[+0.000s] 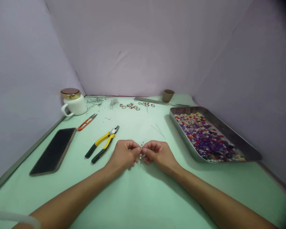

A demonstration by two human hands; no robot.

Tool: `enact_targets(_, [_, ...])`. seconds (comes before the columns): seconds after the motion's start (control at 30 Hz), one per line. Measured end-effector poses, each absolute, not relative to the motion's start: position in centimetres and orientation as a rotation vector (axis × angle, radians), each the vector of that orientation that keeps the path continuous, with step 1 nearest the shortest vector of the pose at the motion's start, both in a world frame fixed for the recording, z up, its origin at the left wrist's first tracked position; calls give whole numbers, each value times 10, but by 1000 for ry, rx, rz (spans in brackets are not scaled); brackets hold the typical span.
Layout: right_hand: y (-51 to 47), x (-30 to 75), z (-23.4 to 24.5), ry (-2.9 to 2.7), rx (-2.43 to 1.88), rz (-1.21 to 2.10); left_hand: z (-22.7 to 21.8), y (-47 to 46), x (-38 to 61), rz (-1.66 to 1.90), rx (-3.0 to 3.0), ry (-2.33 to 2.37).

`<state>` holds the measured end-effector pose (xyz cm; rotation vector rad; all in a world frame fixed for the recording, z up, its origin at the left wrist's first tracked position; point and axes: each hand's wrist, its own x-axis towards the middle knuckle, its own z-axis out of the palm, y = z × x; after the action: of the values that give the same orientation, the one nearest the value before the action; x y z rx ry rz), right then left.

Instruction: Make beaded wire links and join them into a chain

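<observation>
Though small, one beadwork [141, 153] between two hands [125, 154].

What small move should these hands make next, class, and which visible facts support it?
Perhaps the right hand should bend the thin wire tail while the left hand steadies the beaded piece: both hands pinch that piece, and the tail juts free below.

Remotely, I see a white mug [76, 105] topped by a brown-and-gold lid [71, 93], a dark-screened phone [54, 151] in front of the mug, and a brown cup [168, 95] well right of the mug.
</observation>
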<state>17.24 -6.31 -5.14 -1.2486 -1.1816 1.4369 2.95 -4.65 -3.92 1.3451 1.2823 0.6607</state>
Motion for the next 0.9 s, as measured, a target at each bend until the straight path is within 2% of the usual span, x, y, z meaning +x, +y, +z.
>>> enact_targets(0.43, [-60, 173, -59, -1150, -1142, 1469, -37, -46, 32, 792, 1201, 1150])
enact_targets(0.7, [-60, 174, -60, -1123, -1130, 1433, -44, -46, 31, 694, 1266, 1290])
enact_targets(0.9, [-60, 173, -58, -1103, -1151, 1421, -43, -48, 34, 732, 1232, 1206])
